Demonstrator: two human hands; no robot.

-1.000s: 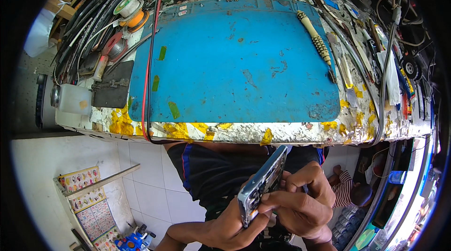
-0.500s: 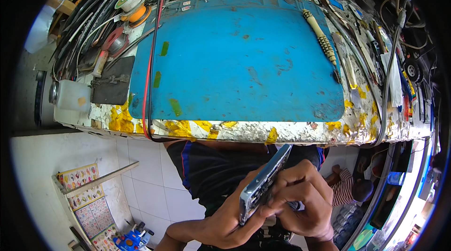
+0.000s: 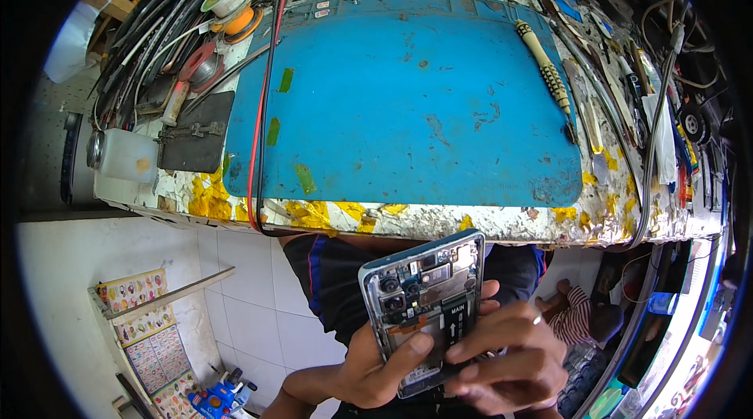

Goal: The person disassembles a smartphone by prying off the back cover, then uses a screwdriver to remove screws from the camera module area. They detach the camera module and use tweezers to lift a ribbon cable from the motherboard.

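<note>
My left hand (image 3: 380, 368) is wrapped round a smartphone (image 3: 430, 287) with its back cover off. The thumb lies over its lower inside, and fingertips curl past the far side edge. Camera lenses (image 3: 391, 293), circuit boards and a black battery (image 3: 456, 325) show inside. The phone is tilted, in front of the bench's near edge. My right hand (image 3: 514, 364) is at the phone's lower right corner, fingers bent together over a dark strip (image 3: 445, 378). Whether that strip is part of the phone or a separate piece I cannot tell.
A blue work mat (image 3: 392, 105) covers the bench. A patterned-handle tool (image 3: 543, 66) lies along its right side; solder spools (image 3: 227, 7) and a whitish bottle (image 3: 129, 156) stand left. Red and black cables (image 3: 263, 121) hang over the edge. Another person (image 3: 584, 313) is low at right.
The phone has turned from nearly edge-on to show its open inside. My left thumb now lies across it, and my right fingers have shifted to its lower right corner.
</note>
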